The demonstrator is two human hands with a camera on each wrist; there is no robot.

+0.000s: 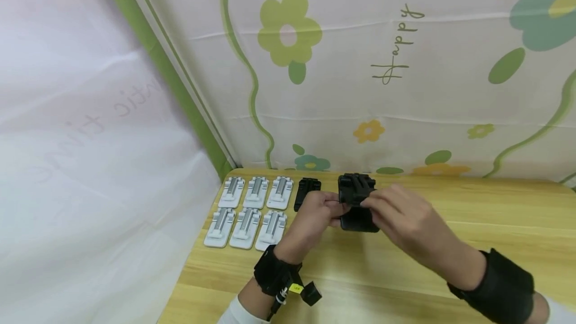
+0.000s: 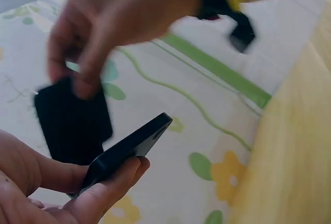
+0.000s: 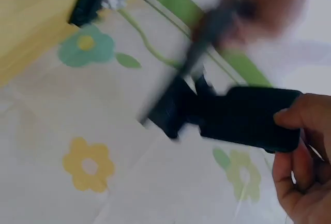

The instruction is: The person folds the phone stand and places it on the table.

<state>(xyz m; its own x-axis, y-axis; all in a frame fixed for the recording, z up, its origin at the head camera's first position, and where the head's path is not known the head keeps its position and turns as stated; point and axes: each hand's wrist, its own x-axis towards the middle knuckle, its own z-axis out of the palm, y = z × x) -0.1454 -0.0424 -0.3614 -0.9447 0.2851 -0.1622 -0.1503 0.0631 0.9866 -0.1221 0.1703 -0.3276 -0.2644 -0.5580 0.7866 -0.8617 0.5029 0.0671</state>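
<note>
A black folding phone stand (image 1: pixel 360 220) is held over the table by both hands. My left hand (image 1: pixel 310 221) pinches one plate (image 2: pixel 126 149) of it between thumb and fingers, seen nearly edge-on in the left wrist view. My right hand (image 1: pixel 411 221) grips the end of the other plate (image 3: pixel 253 115), thumb on its flat face. In the right wrist view a hinged arm (image 3: pixel 191 105) joins the two plates, which stand apart at an angle. Motion blurs the left hand in that view. Just beyond the left hand, another black phone stand (image 1: pixel 307 186) lies folded on the table.
Several white phone stands with grey arms (image 1: pixel 255 191) lie in two rows at the table's left end. The wooden table (image 1: pixel 450 274) meets a flowered curtain (image 1: pixel 333 99) at the back. Both wrists wear black bands (image 1: pixel 499 286); a small camera (image 1: pixel 310 294) hangs off the left one.
</note>
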